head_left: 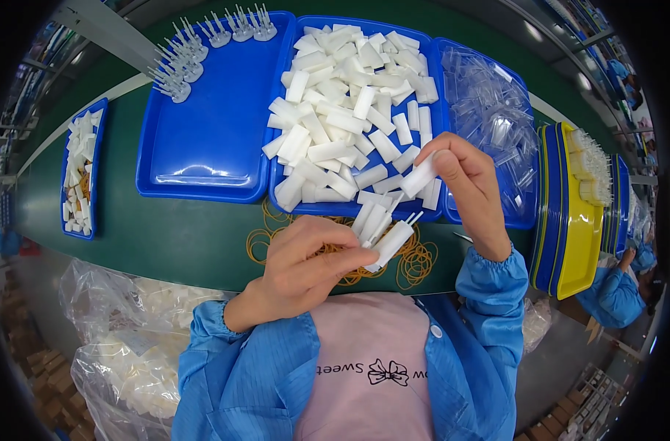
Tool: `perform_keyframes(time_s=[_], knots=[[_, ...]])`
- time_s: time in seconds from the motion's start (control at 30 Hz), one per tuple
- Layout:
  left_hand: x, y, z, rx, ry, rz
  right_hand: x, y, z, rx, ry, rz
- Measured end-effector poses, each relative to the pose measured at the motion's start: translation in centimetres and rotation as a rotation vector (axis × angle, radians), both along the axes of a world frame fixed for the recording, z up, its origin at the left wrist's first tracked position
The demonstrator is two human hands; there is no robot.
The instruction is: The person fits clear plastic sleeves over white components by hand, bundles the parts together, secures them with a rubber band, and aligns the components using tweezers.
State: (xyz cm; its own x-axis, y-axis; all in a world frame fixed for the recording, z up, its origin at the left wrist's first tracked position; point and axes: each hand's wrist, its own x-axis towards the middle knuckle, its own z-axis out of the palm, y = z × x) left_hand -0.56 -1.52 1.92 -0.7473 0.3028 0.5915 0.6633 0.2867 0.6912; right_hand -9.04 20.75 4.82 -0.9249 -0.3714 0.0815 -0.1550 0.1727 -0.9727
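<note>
My left hand (305,264) grips a small cluster of white foam pieces (391,244) with thin white prongs sticking out of it. Between the thumb and fingers of my right hand (467,180) is a single white foam piece (421,175), held just above and to the right of that cluster. Behind both hands stands a blue tray (276,192) heaped with loose white foam pieces (335,117). Orange rubber bands (416,264) lie on the green table beneath my hands, partly hidden by the left one.
At the left, a blue tray (202,140) has pronged clusters (177,81) along its far edge. Clear plastic parts (496,117) fill another tray at the right. Stacked yellow trays (581,250) stand further right. A small tray (77,228) sits far left; plastic bags (122,345) lie below the table.
</note>
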Motion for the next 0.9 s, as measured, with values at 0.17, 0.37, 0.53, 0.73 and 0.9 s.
perform_keyframes(time_s=[0.17,0.37,0.53,0.73,0.9], knots=[[0.2,0.0,0.3,-0.024,0.076,-0.012,0.1,0.0,0.0,0.026,-0.063,0.044],[0.5,0.1,0.8,-0.084,0.06,-0.008,0.1,0.3,0.0,0.06,-0.064,0.076],[0.6,0.1,0.7,-0.106,0.074,-0.002,0.1,0.5,-0.2,0.034,-0.065,0.089],[0.2,0.3,0.7,-0.103,0.151,0.015,2.7,-1.6,-0.1,0.084,0.105,0.231],[0.9,0.7,0.6,0.017,0.079,0.196,4.2,-2.0,-0.2,0.062,0.225,0.142]])
